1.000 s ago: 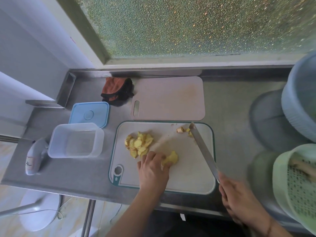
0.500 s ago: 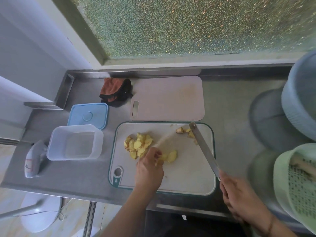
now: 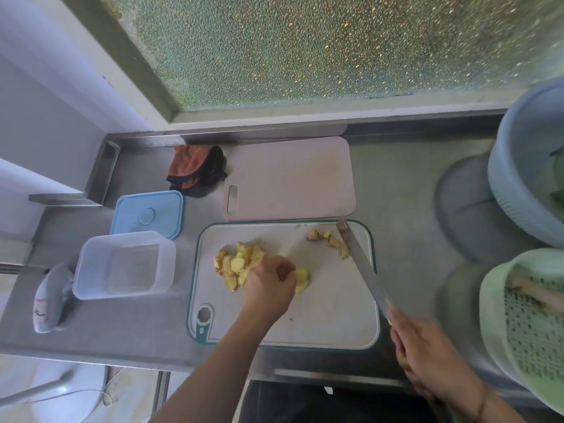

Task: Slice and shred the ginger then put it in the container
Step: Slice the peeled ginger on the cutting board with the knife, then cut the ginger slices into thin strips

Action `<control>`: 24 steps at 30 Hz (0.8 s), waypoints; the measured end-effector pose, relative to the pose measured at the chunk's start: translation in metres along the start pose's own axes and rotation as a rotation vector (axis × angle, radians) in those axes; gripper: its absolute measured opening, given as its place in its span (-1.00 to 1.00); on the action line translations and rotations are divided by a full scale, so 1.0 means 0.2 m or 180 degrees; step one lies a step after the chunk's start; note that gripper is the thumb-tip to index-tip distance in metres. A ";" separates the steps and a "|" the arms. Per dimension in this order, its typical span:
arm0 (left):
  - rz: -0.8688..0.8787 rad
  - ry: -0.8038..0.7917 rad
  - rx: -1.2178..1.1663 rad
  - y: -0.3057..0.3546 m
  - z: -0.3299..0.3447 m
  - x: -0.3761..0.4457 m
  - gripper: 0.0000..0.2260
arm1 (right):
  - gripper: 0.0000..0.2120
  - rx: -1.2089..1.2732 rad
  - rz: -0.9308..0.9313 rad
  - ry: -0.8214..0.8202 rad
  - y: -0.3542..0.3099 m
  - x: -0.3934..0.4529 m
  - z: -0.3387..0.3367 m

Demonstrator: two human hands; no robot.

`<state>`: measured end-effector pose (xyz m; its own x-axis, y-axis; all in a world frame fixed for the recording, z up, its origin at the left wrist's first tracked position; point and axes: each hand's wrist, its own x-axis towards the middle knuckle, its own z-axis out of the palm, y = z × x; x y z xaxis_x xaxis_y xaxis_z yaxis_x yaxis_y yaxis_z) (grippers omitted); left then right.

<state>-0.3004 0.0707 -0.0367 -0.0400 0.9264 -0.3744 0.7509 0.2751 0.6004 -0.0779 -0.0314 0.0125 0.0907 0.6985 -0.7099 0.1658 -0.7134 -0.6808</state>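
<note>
The empty container (image 3: 123, 265) sits left of the white board (image 3: 332, 312), bare counter between them. The left hand (image 3: 270, 283), moved leftward since a moment ago, has fingers curled on ginger slices (image 3: 235, 264). The right hand (image 3: 427, 358) grips the knife (image 3: 360, 267); its handle is hidden.

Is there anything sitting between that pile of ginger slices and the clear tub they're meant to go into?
Nothing visible. The ginger slices lie on the white cutting board; the open clear container stands just beyond its left edge, with only bare counter between.
</note>
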 end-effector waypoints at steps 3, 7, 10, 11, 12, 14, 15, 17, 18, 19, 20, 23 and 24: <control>0.0055 0.0151 0.0002 -0.02 0.04 -0.05 -0.91 | -0.53 -0.0032 0.0004 -0.0001 0.02 0.01 -0.01; 0.0285 0.0367 0.0006 -0.04 0.08 -0.08 -0.93 | -0.52 -0.0183 -0.0031 -0.0023 0.05 0.01 -0.02; 0.0359 0.0426 -0.0088 -0.04 0.09 -0.11 -0.92 | -0.55 -0.0181 -0.0016 -0.0089 0.05 0.00 -0.01; 0.0436 0.0429 -0.0058 -0.05 0.09 -0.12 -0.92 | -0.55 -0.0218 0.0006 -0.0127 0.06 0.00 0.00; 0.0507 0.0462 -0.0021 -0.05 0.09 -0.12 -0.92 | -0.55 -0.0268 0.0012 -0.0169 0.07 0.00 0.00; 0.0619 0.0564 -0.0032 -0.07 0.10 -0.12 -0.92 | -0.54 -0.0365 -0.0003 -0.0270 0.08 -0.01 0.01; 0.0599 0.0613 -0.0075 -0.07 0.10 -0.11 -0.92 | -0.53 -0.0404 -0.0038 -0.0312 0.08 -0.01 0.02; 0.0304 0.0532 -0.0258 -0.07 0.10 -0.11 -0.91 | -0.51 -0.0549 -0.0102 -0.0374 0.10 -0.01 0.03; 0.0199 0.0477 -0.0355 -0.07 0.10 -0.11 -0.90 | -0.51 -0.0627 -0.0124 -0.0392 0.10 -0.01 0.04; 0.0171 0.0444 -0.0402 -0.06 0.11 -0.11 -0.89 | -0.51 -0.0698 -0.0143 -0.0393 0.11 -0.01 0.05; 0.0176 0.0423 -0.0425 -0.06 0.11 -0.11 -0.89 | -0.51 -0.0774 -0.0172 -0.0377 0.11 -0.01 0.06; 0.0193 0.0391 -0.0484 -0.05 0.14 -0.12 -0.89 | -0.47 -0.0919 -0.0263 -0.0316 0.12 0.00 0.10; 0.0251 0.0388 -0.0465 -0.05 0.15 -0.13 -0.90 | -0.46 -0.0936 -0.0276 -0.0308 0.13 0.01 0.12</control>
<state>-0.2868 0.0362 -0.0540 -0.0709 0.9684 -0.2391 0.6517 0.2265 0.7239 -0.0964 -0.0496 -0.0105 -0.0278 0.7373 -0.6750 0.4466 -0.5950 -0.6682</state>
